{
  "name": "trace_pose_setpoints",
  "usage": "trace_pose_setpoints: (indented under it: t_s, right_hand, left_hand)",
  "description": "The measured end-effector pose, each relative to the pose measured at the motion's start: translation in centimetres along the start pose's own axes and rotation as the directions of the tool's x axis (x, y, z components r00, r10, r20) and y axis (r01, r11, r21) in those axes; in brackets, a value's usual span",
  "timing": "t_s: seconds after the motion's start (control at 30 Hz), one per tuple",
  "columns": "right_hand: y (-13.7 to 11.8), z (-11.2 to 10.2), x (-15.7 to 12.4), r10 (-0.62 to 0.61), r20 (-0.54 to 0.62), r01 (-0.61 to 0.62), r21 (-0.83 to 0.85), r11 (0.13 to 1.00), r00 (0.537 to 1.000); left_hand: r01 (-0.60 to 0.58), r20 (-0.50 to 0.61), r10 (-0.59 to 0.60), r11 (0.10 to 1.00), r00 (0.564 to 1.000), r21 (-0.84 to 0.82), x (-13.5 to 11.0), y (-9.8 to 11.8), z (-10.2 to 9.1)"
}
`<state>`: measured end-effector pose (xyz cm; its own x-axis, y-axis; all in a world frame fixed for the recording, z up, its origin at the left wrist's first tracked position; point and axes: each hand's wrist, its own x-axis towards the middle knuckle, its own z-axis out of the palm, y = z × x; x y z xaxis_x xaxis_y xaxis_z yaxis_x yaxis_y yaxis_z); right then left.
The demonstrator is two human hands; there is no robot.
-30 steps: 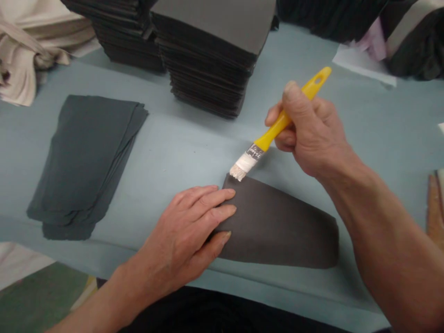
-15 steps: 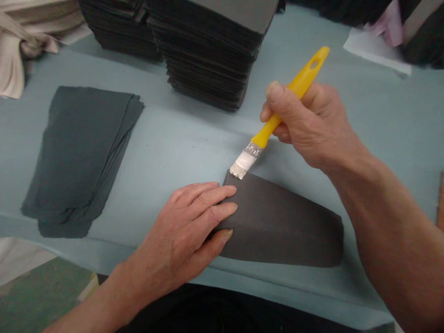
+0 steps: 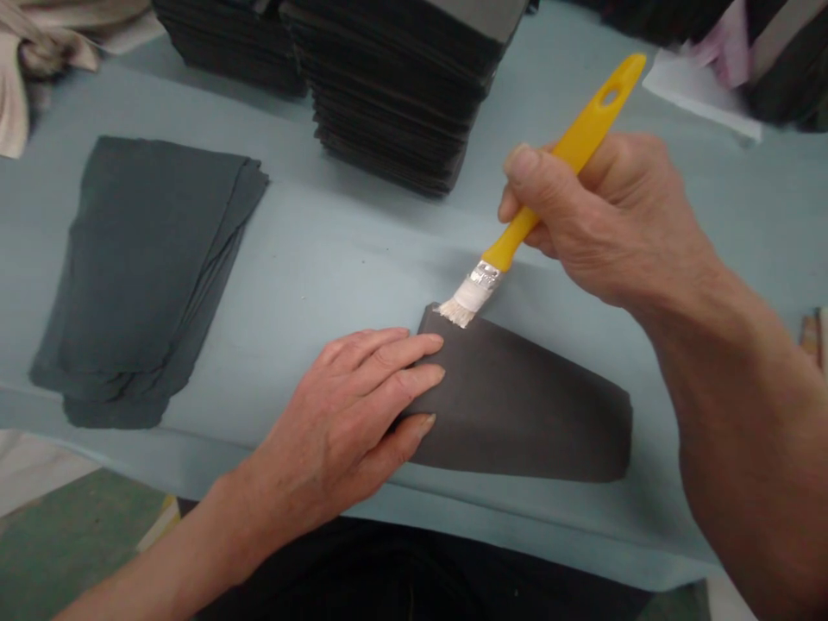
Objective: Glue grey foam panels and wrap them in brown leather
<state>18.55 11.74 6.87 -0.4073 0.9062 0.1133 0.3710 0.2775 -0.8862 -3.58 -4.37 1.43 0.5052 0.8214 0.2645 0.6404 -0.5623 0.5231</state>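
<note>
My right hand point(image 3: 595, 207) is closed round the yellow handle of a paintbrush point(image 3: 517, 233). The brush slants down to the left, its pale bristles touching the upper left edge of a dark grey tapered piece point(image 3: 523, 405), which looks like fabric or thin sheet. Flat on the left end of that piece lies my left hand point(image 3: 368, 405), its fingers stretched out and pressing on top. Under my left palm the end of the piece is hidden. Further left is a loose pile of dark green-grey cut pieces point(image 3: 148, 267) with uneven edges.
A tall stack of dark pieces point(image 3: 394, 103) stands at the back, with another stack point(image 3: 233, 52) beside it. Beige cloth point(image 3: 65, 39) lies at the far left, white paper point(image 3: 702, 95) at the back right. Pale blue covering point(image 3: 310, 259) spreads over the table.
The brush has shifted slightly right along the piece's upper edge, with my right hand moving right and up. My left hand stays on the piece. The whole view has shifted a little.
</note>
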Motion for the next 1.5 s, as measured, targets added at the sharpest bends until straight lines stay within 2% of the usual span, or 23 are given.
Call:
trace_pose_setpoints:
  t_s: [0.2,0.43,0.53,0.8,1.1,1.5]
  right_hand:
    - [-0.3,-0.4,-0.3,0.037,-0.028,-0.039,-0.080,0.996,0.999]
    - [-0.9,-0.7,-0.8,0.096,-0.099,-0.103,-0.075,0.992,0.990]
    - [-1.1,-0.8,-1.0,0.092,-0.112,-0.105,-0.122,0.987,0.989]
    - [-0.9,-1.2,-1.3,0.049,-0.102,-0.066,-0.169,0.983,0.994]
    - [-0.7,-2.1,-1.6,0.081,-0.058,-0.091,-0.191,0.977,0.995]
    - [0.2,-3.8,-2.4,0.055,0.013,-0.050,-0.246,0.968,0.998]
  left_hand:
    - [-0.007,0.005,0.007,1.000,1.000,0.016,0.1,-0.1,-0.2]
    - [-0.015,0.012,0.015,1.000,1.000,0.025,0.1,-0.2,-0.2]
    - [-0.012,0.018,0.011,0.999,1.000,0.033,0.1,-0.2,-0.2]
    - [-0.007,0.020,0.006,0.999,1.000,0.031,-0.1,-0.3,-0.2]
    - [-0.036,0.037,0.033,0.997,0.999,0.066,0.0,-0.6,-0.3]
    - [0.011,0.024,-0.013,0.996,1.000,0.087,-0.2,-0.3,-0.4]
